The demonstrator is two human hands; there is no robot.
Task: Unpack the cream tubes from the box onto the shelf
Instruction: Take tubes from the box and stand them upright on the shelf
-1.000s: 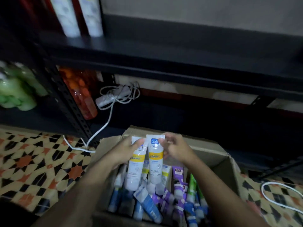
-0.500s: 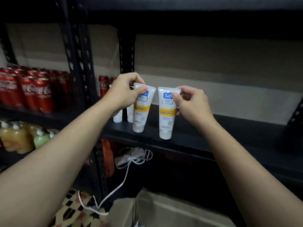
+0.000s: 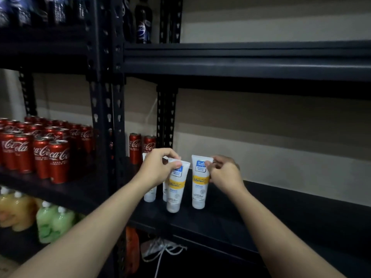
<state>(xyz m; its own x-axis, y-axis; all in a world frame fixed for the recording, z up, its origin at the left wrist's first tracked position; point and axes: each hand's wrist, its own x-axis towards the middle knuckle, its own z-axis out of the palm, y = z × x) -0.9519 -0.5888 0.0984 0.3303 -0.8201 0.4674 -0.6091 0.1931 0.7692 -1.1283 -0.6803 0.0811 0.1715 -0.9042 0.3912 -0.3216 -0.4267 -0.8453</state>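
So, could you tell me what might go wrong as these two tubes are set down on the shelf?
The left tube leans, pinched only at its top by the left grip; let go like that, it may topple into the right tube or the tubes behind. Both caps sit close to the front edge of the shelf, so a toppled tube could roll off.

Centre frame: the left hand [image 3: 158,169] is pinching the top of a tilted cream tube [image 3: 175,189], and the right hand [image 3: 222,175] is pinching a second tube [image 3: 199,185], standing cap-down on the dark shelf [image 3: 261,213]. Red cola cans [image 3: 40,153] are crowding the left.
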